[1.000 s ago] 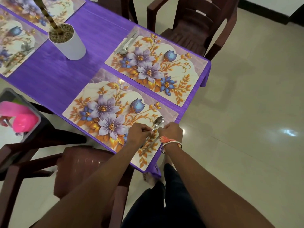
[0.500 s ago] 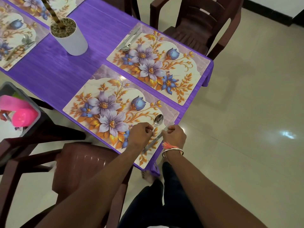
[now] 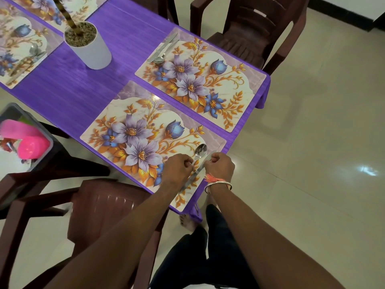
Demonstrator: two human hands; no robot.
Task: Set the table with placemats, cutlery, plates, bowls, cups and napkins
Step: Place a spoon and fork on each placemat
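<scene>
Both forearms stretched forward over the near placemat (image 3: 133, 122) on the purple table (image 3: 73, 94), wrists bent down at its right end. Left hand (image 3: 179, 170) knuckles-up, fingertips pinched on the spoon (image 3: 200, 151) handle (bowl pointing away, flat on the mat). Right hand (image 3: 220, 163) curled just beside, thumb and fingers closed on the knife (image 3: 196, 173), lying alongside the spoon, touching the mat. Bangle (image 3: 217, 185) at the right wrist.

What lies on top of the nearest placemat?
A spoon and a knife, side by side. The left hand pinches the spoon, the right hand the knife, hiding part of each.
</scene>
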